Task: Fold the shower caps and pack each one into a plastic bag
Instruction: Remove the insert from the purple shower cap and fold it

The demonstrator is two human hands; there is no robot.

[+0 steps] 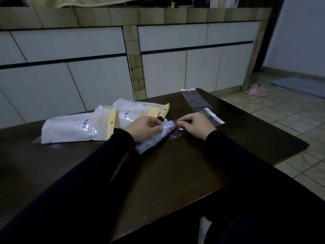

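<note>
Left hand grips the folded shower cap on the table, right hand pinches the clear bag's mouth just beside it; risk: cap springs unfolded or snags if the mouth collapses

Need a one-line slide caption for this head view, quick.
Left hand holds a folded shower cap while right hand pinches a clear plastic bag on the dark table.

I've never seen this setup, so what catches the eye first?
Two hands meet mid-table: the left hand holds a rolled pale shower cap, the right hand pinches a clear bag at its end. Left of them lie white packets; a spare bag lies farther back.
</note>
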